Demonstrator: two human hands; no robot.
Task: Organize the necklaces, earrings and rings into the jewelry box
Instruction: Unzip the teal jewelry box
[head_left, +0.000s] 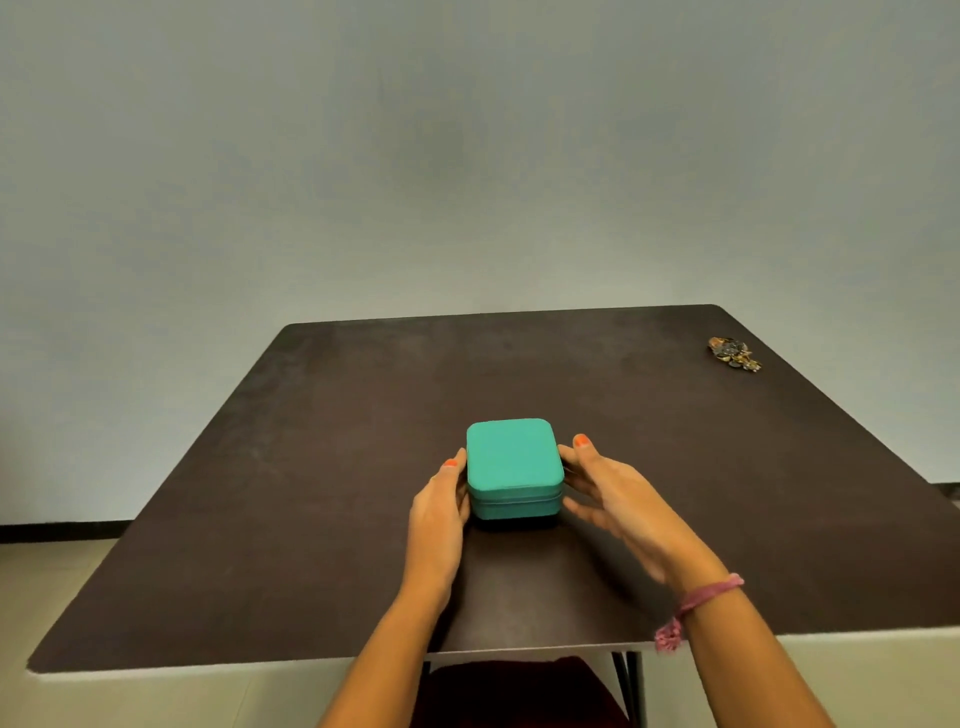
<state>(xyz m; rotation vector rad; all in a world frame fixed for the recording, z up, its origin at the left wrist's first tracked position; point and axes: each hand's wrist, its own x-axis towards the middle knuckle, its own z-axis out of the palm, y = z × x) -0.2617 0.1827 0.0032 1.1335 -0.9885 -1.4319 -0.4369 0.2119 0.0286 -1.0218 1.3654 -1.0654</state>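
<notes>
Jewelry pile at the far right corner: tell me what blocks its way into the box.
On the table nothing lies between the jewelry pile and the teal jewelry box. The bar is the box itself: its lid is closed, with the left hand and right hand against its sides.

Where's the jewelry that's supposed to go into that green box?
In the head view, a small jewelry pile lies near the far right corner of the dark table, well away from the closed teal jewelry box in the middle.
</notes>
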